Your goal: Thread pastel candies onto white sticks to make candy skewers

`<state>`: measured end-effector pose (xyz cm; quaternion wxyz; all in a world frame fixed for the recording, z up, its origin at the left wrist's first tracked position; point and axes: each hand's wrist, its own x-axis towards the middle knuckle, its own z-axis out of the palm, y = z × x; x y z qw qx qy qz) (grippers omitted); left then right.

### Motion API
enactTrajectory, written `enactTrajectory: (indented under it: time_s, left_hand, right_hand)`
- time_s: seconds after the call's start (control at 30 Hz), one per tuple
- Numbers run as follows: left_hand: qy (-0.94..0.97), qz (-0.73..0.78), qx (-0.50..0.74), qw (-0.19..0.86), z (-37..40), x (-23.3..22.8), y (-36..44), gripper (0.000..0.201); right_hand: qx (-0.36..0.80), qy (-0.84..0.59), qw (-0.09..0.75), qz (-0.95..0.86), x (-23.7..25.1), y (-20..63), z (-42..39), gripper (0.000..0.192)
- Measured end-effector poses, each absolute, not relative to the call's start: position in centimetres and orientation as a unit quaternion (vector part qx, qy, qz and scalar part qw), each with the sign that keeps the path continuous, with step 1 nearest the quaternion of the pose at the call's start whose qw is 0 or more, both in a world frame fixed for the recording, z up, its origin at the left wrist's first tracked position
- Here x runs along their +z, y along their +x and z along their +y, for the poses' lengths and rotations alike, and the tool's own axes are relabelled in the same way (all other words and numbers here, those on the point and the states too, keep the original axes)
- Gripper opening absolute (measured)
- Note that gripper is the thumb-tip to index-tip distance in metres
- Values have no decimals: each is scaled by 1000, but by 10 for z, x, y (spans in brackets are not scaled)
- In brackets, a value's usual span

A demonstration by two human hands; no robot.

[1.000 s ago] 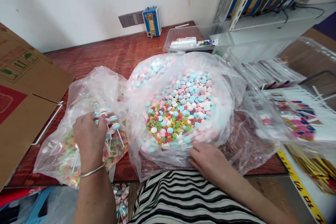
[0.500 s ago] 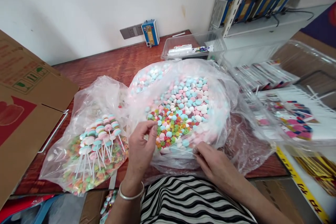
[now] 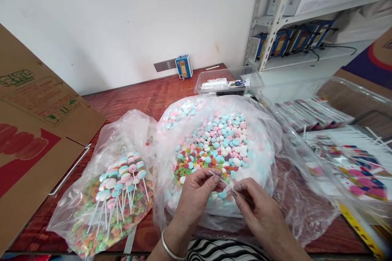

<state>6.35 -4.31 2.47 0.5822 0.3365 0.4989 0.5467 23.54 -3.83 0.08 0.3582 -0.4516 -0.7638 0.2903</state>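
My left hand (image 3: 198,191) pinches a thin white stick (image 3: 224,180) between thumb and forefinger, its tip poking up past them. My right hand (image 3: 259,204) is closed at the stick's other end, whose tip its fingers hide. Both hands are above a large open plastic bag (image 3: 263,130) full of round pastel candies (image 3: 229,130). Small ring-shaped gummies (image 3: 186,163) in green, red and yellow lie among them. To the left, a second clear bag (image 3: 118,130) holds more gummy rings (image 3: 82,232), with finished candy skewers (image 3: 125,179) on white sticks lying on top.
A cardboard box (image 3: 39,130) stands at the left edge. On the right, clear plastic trays (image 3: 318,89) hold printed packets and white sticks. Behind the big bag are a small plastic tub (image 3: 199,83) and a blue device (image 3: 183,67) against the wall. A metal shelf (image 3: 272,28) rises at the back right.
My left hand has moved right, over the candies, and now meets my right hand at the white stick. The view has shifted, so the bags appear lower.
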Motion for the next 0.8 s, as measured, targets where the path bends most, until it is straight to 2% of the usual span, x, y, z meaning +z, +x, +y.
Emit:
enactTrajectory:
  time_s: [0.13,0.23,0.33,0.43,0.5,0.63,0.8]
  left_hand:
    - [350,498,538,583,-44,24,63,23]
    - [399,520,502,565,-39,21,49,33]
    - [505,609,450,414,-26,19,23,42]
    - [627,681,319,200,-7,17,3,34]
    - [679,687,221,133,7,16,1,31]
    - [707,692,107,100,35,6,16,30]
    - [706,696,81,104,63,-6,33,18]
  right_hand:
    - [287,-449,342,-774,2,236,-39,11]
    - [311,-429,291,-796,2,242,-38,21]
    - [326,-497,255,-763,3,254,-32,29]
    - [327,-569,275,-703,5,263,-24,33]
    - [349,-578,287,-680,7,265,-21,36]
    - [400,-567,299,-655,7,260,-21,41]
    - [408,-562,317,-646,4,258,-21,41]
